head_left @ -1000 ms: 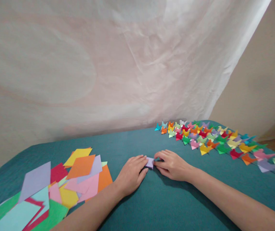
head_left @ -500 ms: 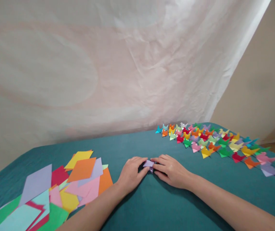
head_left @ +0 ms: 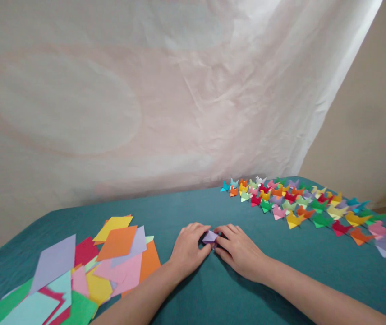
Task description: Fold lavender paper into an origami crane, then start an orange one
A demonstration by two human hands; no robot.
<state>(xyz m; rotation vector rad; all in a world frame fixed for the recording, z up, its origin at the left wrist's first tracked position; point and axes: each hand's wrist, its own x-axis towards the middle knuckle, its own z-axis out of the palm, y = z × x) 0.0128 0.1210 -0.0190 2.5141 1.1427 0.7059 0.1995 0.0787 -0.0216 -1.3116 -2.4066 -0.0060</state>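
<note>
A small folded lilac paper piece (head_left: 210, 237) lies on the teal tabletop (head_left: 213, 289) between my two hands. My left hand (head_left: 189, 249) rests beside it, fingers curled and pinching its left edge. My right hand (head_left: 238, 250) pinches the paper's right side with fingertips pressed together. Most of the paper is hidden under my fingers.
A loose heap of coloured paper squares (head_left: 88, 266) lies at the left. Rows of several small folded paper birds (head_left: 301, 203) cover the right side of the table. A creased white sheet (head_left: 166, 90) hangs behind the table.
My hands have closed in tighter on the lilac piece, which now looks more folded up. The view has tipped slightly upward.
</note>
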